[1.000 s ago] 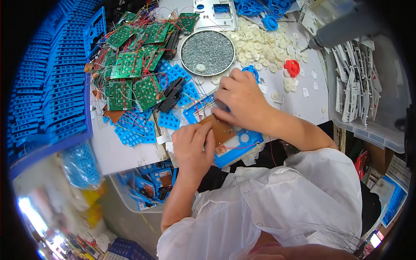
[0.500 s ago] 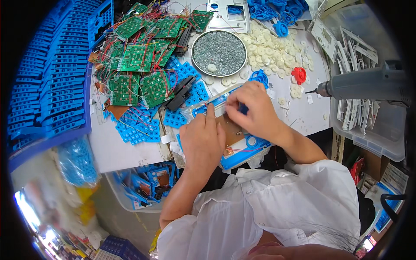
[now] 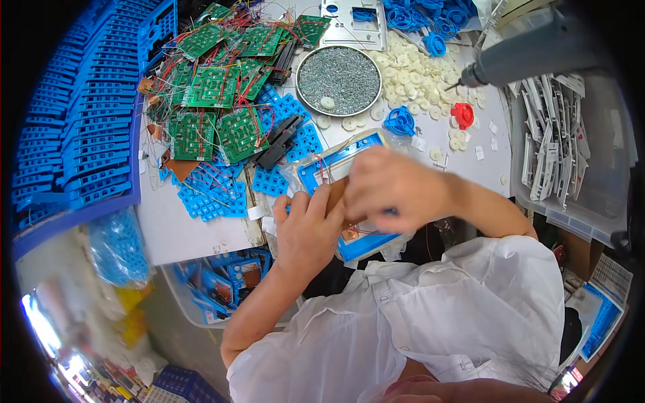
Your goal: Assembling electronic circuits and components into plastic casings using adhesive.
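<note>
A blue plastic casing (image 3: 366, 249) with a pale rim lies in front of me at the table's near edge. Over it a brown circuit board (image 3: 338, 195) shows in part, tilted up between my hands. My left hand (image 3: 304, 232) is closed on the board's left side, its fingers bent over the edge. My right hand (image 3: 396, 187) is curled at the board's right side and smeared by motion; its fingertips are hidden. Thin red wires (image 3: 325, 169) come out at the casing's upper left part, and a copper-coloured piece (image 3: 351, 233) sits near its lower end.
A round dish of screws (image 3: 338, 80) stands beyond the casing, beside many white plastic discs (image 3: 410, 74). Green circuit boards (image 3: 213, 86) with wires are heaped at left. A grey electric screwdriver (image 3: 531, 50) hangs at upper right, above a clear bin (image 3: 605, 195) of white parts.
The brown board has gone from lying flat in the casing to tilted up between my hands. My left hand shifted slightly left and down. The screwdriver swung up and left.
</note>
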`<action>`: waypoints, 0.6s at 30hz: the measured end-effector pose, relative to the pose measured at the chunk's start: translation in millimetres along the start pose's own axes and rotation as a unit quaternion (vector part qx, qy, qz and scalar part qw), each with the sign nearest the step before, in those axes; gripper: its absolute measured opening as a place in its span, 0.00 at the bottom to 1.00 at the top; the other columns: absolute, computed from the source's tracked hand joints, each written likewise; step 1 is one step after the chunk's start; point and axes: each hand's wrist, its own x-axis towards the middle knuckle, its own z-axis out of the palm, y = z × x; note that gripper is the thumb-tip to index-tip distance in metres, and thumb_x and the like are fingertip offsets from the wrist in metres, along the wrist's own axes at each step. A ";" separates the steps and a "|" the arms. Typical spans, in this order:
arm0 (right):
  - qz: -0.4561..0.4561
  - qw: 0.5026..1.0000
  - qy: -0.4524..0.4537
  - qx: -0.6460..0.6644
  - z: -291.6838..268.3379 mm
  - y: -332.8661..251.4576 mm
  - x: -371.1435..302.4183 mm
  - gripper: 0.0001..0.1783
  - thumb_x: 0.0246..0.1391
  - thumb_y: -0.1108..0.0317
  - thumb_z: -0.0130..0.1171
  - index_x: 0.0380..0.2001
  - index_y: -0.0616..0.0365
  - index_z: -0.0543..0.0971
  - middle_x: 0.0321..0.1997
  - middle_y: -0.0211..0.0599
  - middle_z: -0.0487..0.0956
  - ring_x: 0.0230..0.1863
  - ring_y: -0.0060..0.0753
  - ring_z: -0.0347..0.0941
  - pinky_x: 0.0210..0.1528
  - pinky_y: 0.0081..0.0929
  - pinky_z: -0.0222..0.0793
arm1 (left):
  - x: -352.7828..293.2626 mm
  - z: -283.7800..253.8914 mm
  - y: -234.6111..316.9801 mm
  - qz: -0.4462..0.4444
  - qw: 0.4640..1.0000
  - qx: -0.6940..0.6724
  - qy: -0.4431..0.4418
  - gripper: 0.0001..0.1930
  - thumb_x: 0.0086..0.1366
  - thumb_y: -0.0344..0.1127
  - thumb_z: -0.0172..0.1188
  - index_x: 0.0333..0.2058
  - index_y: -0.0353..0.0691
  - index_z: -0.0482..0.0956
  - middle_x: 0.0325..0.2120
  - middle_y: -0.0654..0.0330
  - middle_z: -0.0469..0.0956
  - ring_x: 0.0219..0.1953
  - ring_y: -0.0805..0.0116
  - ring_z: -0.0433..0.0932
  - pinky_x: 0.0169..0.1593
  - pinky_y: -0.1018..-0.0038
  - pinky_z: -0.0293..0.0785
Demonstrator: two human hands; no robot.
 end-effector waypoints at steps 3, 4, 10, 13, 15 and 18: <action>0.050 0.971 0.141 -0.187 -5.7 32.7 12.4 0.09 0.44 0.65 0.66 0.32 0.51 0.82 0.36 0.29 0.78 0.46 0.39 0.73 0.54 0.40 0.67 | 8.3 -3.3 0.6 0.021 1.000 0.011 0.000 0.25 0.56 0.33 0.65 0.55 0.57 0.83 0.48 0.61 0.75 0.40 0.62 0.73 0.50 0.57 0.58; 0.053 0.957 0.157 -0.240 -5.6 41.9 15.7 0.08 0.44 0.65 0.65 0.31 0.51 0.82 0.35 0.29 0.78 0.45 0.39 0.72 0.54 0.40 0.67 | 9.5 -4.5 0.0 0.025 1.000 0.014 0.002 0.26 0.56 0.33 0.65 0.55 0.57 0.83 0.48 0.61 0.75 0.40 0.62 0.73 0.50 0.58 0.58; 0.007 0.929 0.112 -0.353 -6.1 35.2 16.9 0.05 0.43 0.66 0.60 0.24 0.53 0.77 0.28 0.31 0.73 0.40 0.38 0.71 0.54 0.40 0.68 | 5.1 -1.4 0.3 0.006 1.000 -0.009 0.025 0.27 0.54 0.31 0.66 0.55 0.58 0.83 0.48 0.60 0.75 0.40 0.62 0.73 0.50 0.56 0.58; 0.032 0.925 0.088 -0.368 -2.6 24.8 11.6 0.04 0.42 0.66 0.59 0.22 0.53 0.77 0.26 0.30 0.73 0.40 0.38 0.71 0.54 0.40 0.67 | 12.9 -12.3 0.3 -0.015 0.994 -0.110 0.018 0.21 0.55 0.31 0.66 0.49 0.52 0.85 0.42 0.59 0.78 0.40 0.61 0.75 0.50 0.58 0.60; 0.056 0.918 0.055 -0.389 4.2 21.3 7.1 0.04 0.42 0.66 0.59 0.21 0.54 0.78 0.26 0.30 0.74 0.40 0.37 0.71 0.53 0.39 0.67 | 16.4 -11.4 -16.5 -0.033 0.978 -0.199 0.045 0.14 0.56 0.31 0.67 0.43 0.45 0.85 0.36 0.58 0.79 0.37 0.60 0.76 0.46 0.61 0.64; 0.073 0.926 -0.023 -0.370 7.1 7.5 7.5 0.04 0.42 0.67 0.60 0.22 0.54 0.80 0.27 0.30 0.76 0.42 0.36 0.72 0.52 0.37 0.66 | 40.4 -15.0 -26.6 -0.114 0.960 -0.220 0.128 0.07 0.58 0.32 0.68 0.34 0.38 0.82 0.29 0.58 0.80 0.32 0.60 0.77 0.38 0.65 0.67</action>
